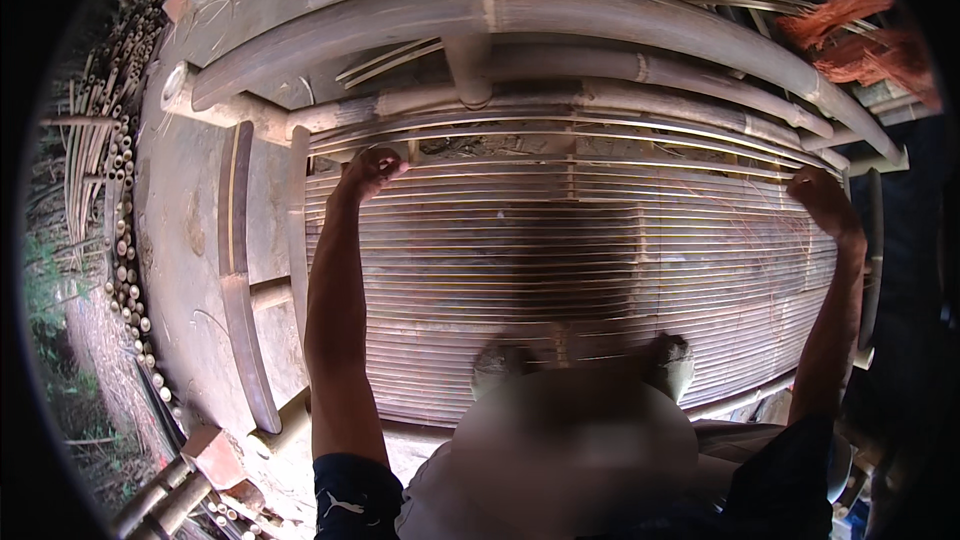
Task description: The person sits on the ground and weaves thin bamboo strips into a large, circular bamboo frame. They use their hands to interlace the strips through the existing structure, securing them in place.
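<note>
A bamboo bench seat [450,280] of many thin parallel slats spreads before me. My left hand [375,172] is over the seat's far left part, its fingers closed in a pinch on a thin bamboo slat [600,159]. At the far right, my right hand [823,200] is curled closed around the same slat's other end; its fingertips are partly hidden. This slat runs crosswise between both hands. Beyond it, several long slats [560,128] lie close to the rear bamboo pole [390,106], with a gap showing the ground between.
A thick bamboo backrest rail [400,30] arches across the far side. A split bamboo beam [235,230] stands left of the seat. Stacked bamboo poles [122,240] line the far left, with a reddish brick [213,457] nearer. Orange-red fibre bundles [850,25] lie at the upper right.
</note>
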The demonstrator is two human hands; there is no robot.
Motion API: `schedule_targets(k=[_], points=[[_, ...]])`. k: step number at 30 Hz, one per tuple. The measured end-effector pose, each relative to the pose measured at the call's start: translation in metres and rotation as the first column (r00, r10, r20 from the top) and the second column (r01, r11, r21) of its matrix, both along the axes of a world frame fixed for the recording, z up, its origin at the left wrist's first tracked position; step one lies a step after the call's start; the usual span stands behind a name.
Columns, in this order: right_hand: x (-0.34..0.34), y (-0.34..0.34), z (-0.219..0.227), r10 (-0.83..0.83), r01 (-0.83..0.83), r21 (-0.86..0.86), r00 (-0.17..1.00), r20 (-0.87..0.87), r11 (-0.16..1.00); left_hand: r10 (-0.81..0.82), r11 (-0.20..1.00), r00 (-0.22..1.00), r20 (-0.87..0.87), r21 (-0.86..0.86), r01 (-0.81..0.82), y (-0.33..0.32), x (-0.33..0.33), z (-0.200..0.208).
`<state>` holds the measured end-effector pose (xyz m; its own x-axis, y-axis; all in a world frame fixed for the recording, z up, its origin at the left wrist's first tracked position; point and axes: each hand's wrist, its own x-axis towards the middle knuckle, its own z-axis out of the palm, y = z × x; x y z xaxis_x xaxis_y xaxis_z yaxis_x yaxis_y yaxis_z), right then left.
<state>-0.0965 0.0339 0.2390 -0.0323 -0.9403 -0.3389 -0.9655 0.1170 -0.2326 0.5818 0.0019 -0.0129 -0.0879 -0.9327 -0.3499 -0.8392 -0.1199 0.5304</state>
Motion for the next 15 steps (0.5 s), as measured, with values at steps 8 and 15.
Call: schedule_targets(k=[8,15], points=[[0.187,-0.021,-0.038,0.527,-0.51,-0.137,0.838,0.141,0.849,0.028,0.994,0.996,0.083,-0.109,-0.019,0.016,0.012,-0.013],[0.306,-0.012,-0.059,0.164,-0.286,0.087,0.745,0.647,0.954,0.149,0.673,0.928,-0.342,-0.653,-0.348,0.045,-0.055,0.023]])
